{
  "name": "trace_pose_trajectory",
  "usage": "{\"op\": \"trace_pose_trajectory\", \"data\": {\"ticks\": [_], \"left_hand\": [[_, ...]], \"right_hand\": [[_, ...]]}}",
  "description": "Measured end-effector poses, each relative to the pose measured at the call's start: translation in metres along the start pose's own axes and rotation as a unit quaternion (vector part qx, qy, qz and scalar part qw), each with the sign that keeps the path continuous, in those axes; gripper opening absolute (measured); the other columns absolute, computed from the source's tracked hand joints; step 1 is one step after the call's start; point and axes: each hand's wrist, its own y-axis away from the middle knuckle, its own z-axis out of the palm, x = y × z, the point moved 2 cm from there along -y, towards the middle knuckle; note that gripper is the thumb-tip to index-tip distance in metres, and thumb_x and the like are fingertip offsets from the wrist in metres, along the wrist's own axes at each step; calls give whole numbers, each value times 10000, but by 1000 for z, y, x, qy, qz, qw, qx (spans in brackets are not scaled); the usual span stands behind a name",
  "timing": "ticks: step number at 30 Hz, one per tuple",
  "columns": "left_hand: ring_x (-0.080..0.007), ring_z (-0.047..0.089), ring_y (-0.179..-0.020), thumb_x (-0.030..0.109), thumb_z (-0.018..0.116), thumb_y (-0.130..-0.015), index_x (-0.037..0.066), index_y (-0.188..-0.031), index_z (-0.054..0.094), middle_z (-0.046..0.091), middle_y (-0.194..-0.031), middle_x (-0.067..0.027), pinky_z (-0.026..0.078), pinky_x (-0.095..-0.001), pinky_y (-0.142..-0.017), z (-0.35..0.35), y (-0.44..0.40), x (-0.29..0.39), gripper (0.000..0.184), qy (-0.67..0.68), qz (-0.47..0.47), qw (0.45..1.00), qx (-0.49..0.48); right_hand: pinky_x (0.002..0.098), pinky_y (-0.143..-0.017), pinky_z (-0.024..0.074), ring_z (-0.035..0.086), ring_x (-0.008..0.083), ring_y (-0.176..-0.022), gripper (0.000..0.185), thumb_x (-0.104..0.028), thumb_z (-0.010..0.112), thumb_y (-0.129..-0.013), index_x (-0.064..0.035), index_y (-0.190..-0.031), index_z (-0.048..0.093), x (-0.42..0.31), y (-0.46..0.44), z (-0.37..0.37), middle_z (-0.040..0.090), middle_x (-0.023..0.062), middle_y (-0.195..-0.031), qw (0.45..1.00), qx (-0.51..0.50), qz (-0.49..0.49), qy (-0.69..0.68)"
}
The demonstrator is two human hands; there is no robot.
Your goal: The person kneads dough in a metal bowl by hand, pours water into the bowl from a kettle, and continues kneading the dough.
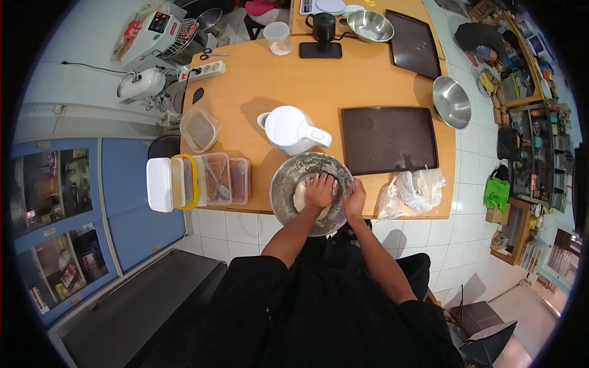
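A floury metal bowl [283, 211] stands at the table's near edge, with pale dough [300, 195] inside it. My left hand [320, 191] lies on the dough, its fingers slightly apart and pressing down on its top. At the bowl's right rim is my right hand [354, 200], its fingers closed round the rim. Just behind the bowl stands a white pitcher [287, 127] with its handle toward the right.
Dark baking tray [389, 140] and plastic bags [420, 189] lie right of the bowl. Lidded plastic containers [216, 179] line the left edge. Farther back are a black phone [320, 50], a steel bowl [370, 26] and a power strip [205, 70]. Another person [481, 42] crouches at the upper right.
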Motion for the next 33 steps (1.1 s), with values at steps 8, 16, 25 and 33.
{"op": "trace_pose_trajectory", "data": {"ticks": [8,16,25,33], "left_hand": [[-290,584,-930,284,616,-787,142,-892,648,600,-915,-66,416,-494,-785,12,-20,-18,180,-5,77,993,88],[-288,607,-892,292,634,-803,130,-892,670,660,-942,-88,448,-468,-782,6,-32,-26,189,7,132,988,82],[-382,522,-1199,434,672,-820,91,-1288,502,572,-1275,-162,355,-549,-1031,-13,-34,-26,605,36,45,979,-194],[-392,512,-1217,422,788,-697,72,-1192,583,542,-1284,-199,358,-585,-1046,-45,-33,-16,640,-57,114,933,-338]], "right_hand": [[468,-674,439,528,463,-746,62,-7,521,-902,43,-867,531,0,3,0,531,250,-795,1000,4,-6,-10],[467,-668,442,534,463,-743,58,-15,526,-907,36,-884,543,-3,-2,-2,539,245,-803,1000,-1,-22,-8],[501,-728,443,560,479,-868,71,37,524,-869,34,-939,538,2,2,0,571,253,-916,1000,-8,-9,22],[492,-715,437,543,491,-839,40,6,528,-890,39,-911,536,0,0,2,561,270,-859,999,14,-41,10]]}}
